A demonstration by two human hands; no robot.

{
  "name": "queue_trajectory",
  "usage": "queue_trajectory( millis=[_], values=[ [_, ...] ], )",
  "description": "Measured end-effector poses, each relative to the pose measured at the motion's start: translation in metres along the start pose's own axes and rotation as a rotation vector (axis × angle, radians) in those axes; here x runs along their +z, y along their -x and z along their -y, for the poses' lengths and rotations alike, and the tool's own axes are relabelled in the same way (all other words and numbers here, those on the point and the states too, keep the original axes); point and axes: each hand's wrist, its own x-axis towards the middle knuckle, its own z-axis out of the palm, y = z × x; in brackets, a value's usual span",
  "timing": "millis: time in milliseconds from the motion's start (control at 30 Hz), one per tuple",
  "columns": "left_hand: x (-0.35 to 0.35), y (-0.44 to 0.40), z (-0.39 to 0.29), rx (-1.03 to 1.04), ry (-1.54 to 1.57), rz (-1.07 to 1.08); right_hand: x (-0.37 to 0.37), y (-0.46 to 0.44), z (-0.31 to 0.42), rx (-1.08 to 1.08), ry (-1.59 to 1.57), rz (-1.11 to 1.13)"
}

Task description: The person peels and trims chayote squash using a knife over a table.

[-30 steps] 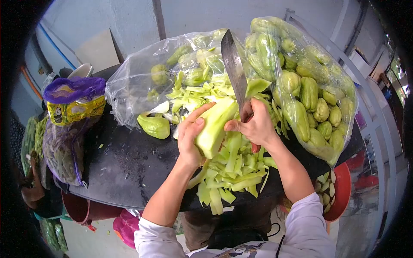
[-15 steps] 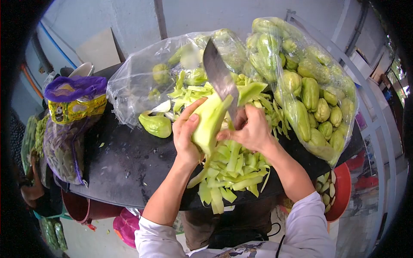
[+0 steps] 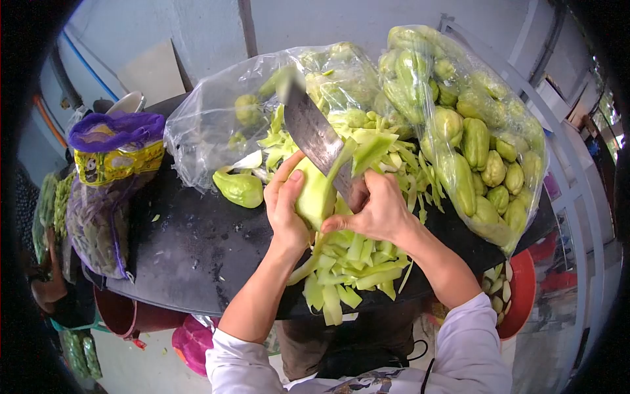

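Note:
My left hand (image 3: 287, 205) is wrapped round a pale green, partly peeled chayote (image 3: 315, 197). In my right hand (image 3: 380, 209) is a broad-bladed knife (image 3: 314, 133), its handle hidden by my fingers. The blade slants up to the left and lies against the chayote's right side, where a strip of peel (image 3: 371, 152) stands off it. My right thumb touches the chayote's lower part. Beneath my hands a heap of green peelings (image 3: 357, 266) spreads over the black table (image 3: 190, 249). A whole chayote (image 3: 238, 188) rests to the left of my left hand.
Clear plastic bags of chayotes stand at the back (image 3: 216, 98) and on the right (image 3: 485, 151). A purple net sack (image 3: 98, 223) sits at the table's left end. Below the edge are a red bucket (image 3: 522, 289) holding pale pieces and a dark red tub (image 3: 134, 315).
The knife blade has swung leftward and lower across the chayote. The strip of peel at the cut has shifted, and my right hand has turned slightly.

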Motion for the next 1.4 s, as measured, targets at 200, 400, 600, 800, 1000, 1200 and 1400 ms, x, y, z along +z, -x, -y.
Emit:
queue_trajectory(
  millis=[200,400,600,800,1000,1200,1400],
  values=[
    [-0.007,-0.002,0.015,0.125,0.229,-0.005,0.004,0.008,0.009,-0.047,0.157,0.132],
    [0.001,0.0,0.003,-0.042,0.335,-0.094,0.009,0.008,-0.001,-0.22,0.158,0.005],
    [0.001,-0.001,-0.002,-0.211,0.19,0.029,-0.016,-0.01,-0.013,0.151,-0.09,-0.041],
    [0.01,0.002,-0.003,-0.059,0.171,0.047,-0.015,-0.01,-0.007,0.075,-0.017,-0.065],
    [0.005,0.0,0.0,-0.066,0.107,-0.016,-0.01,-0.005,-0.001,0.031,0.085,0.021],
    [-0.003,0.0,0.008,-0.054,0.156,-0.079,0.0,0.003,0.002,-0.004,0.047,0.037],
    [-0.004,0.001,0.006,0.035,0.198,-0.015,0.004,0.01,0.001,-0.101,0.226,0.074]
  ],
)
